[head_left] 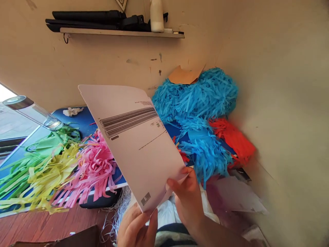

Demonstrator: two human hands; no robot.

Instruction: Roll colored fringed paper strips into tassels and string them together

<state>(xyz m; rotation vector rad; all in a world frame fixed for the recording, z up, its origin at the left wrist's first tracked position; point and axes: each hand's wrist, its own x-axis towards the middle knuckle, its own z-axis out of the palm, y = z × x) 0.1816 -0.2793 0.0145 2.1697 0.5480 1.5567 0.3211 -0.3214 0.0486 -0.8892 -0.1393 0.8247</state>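
A pale, thin pad or folder with a printed barcode [144,147] is held up tilted in front of me. Its top leans away to the left, and some layers show at its right edge. My left hand [137,226] pinches the bottom corner beside a small grey logo. Along the lower right edge, my right hand [189,199] grips it with the thumb on the printed face. What lies inside or behind it is hidden.
On the blue table [88,115] lie green [48,144], yellow [51,171] and pink [97,157] paper fringes. Blue fringe [200,96] is heaped behind, with red fringe [236,140] at right. A glass bottle [36,111] leans at left. A wall shelf [123,32] hangs above.
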